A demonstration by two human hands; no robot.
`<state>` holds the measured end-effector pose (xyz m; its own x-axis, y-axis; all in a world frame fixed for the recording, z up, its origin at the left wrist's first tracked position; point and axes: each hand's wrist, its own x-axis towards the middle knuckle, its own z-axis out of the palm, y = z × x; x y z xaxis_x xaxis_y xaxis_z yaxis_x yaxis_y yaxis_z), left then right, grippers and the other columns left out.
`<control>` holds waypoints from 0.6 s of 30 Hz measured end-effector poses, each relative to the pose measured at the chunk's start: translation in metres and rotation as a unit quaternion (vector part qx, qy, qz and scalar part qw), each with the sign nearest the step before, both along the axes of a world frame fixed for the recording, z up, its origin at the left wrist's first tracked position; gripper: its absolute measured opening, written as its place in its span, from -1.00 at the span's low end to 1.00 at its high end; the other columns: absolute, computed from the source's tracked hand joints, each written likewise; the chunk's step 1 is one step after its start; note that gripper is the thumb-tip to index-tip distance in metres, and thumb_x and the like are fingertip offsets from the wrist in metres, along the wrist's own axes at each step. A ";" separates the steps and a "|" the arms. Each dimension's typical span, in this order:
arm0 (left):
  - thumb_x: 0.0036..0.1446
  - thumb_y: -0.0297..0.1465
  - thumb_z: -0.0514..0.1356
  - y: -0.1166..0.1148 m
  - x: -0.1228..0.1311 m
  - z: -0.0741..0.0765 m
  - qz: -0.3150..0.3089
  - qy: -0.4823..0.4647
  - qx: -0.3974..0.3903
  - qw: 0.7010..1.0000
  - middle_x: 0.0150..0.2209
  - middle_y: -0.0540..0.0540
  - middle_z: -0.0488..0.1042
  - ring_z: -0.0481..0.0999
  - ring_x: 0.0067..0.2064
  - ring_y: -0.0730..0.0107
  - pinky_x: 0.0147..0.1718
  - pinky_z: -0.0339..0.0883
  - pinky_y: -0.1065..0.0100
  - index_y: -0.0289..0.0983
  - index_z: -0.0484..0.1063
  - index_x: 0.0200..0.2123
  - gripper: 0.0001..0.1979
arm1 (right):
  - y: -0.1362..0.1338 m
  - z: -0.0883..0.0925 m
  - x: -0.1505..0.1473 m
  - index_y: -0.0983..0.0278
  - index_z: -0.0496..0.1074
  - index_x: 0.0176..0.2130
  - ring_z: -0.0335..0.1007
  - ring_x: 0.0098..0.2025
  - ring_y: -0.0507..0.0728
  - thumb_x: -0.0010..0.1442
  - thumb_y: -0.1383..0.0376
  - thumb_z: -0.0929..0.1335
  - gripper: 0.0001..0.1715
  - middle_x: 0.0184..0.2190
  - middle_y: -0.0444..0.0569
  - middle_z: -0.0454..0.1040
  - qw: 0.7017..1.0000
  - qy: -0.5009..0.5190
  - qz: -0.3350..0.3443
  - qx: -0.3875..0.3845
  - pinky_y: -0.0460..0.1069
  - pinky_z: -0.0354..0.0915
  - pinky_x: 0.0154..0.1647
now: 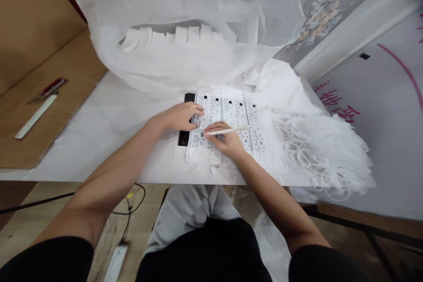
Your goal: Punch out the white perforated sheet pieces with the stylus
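In the head view, a flat white panel printed with rows of small grey shapes and a few dark squares lies on the table. My left hand rests on its left edge, fingers apart, with nothing held in them. A black strip shows beneath that hand, along the panel's left side. Pinched in my right hand is a slim white pen-like stick. Its tip points left, near a dark square in the panel's lower left part. Whether the tip touches the surface I cannot tell.
A heap of white loops and strips covers the table's right end. Behind the panel, a large translucent bag holds curved white pieces. On brown cardboard at left lie a red-handled cutter and a pale strip.
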<state>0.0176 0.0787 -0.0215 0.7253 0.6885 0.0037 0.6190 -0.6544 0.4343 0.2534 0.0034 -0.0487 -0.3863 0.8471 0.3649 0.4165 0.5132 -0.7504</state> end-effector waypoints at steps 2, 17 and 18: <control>0.12 -0.09 0.32 0.000 -0.003 0.001 -0.013 0.014 -0.044 0.999 0.44 -0.22 0.18 0.15 0.44 -0.01 0.35 0.09 0.11 -0.20 0.23 0.39 -0.18 | -0.002 0.001 -0.002 0.11 0.65 -0.23 0.54 -0.04 0.23 0.31 0.18 0.44 -0.86 -0.22 -0.05 0.68 0.999 -0.037 0.009 0.037 0.22 0.41 0.11; 0.01 0.19 0.27 0.000 -0.006 -0.005 -0.021 0.105 -0.118 0.987 0.55 -0.22 -0.37 -0.39 0.54 -0.12 0.45 -0.35 -0.04 -0.17 -0.37 0.54 0.27 | 0.009 0.011 0.031 0.13 0.58 -0.12 0.38 0.25 0.32 0.39 0.21 0.31 -0.77 -0.06 0.02 0.64 0.955 -0.028 -0.249 0.158 0.34 0.20 0.31; 0.01 0.20 0.26 0.000 -0.006 -0.005 -0.025 0.106 -0.116 0.987 0.55 -0.21 -0.37 -0.39 0.54 -0.11 0.46 -0.36 -0.03 -0.17 -0.36 0.54 0.27 | 0.007 0.011 0.036 0.13 0.58 -0.15 0.40 0.24 0.31 0.39 0.17 0.33 -0.78 -0.09 0.02 0.64 0.960 0.005 -0.247 0.130 0.33 0.22 0.31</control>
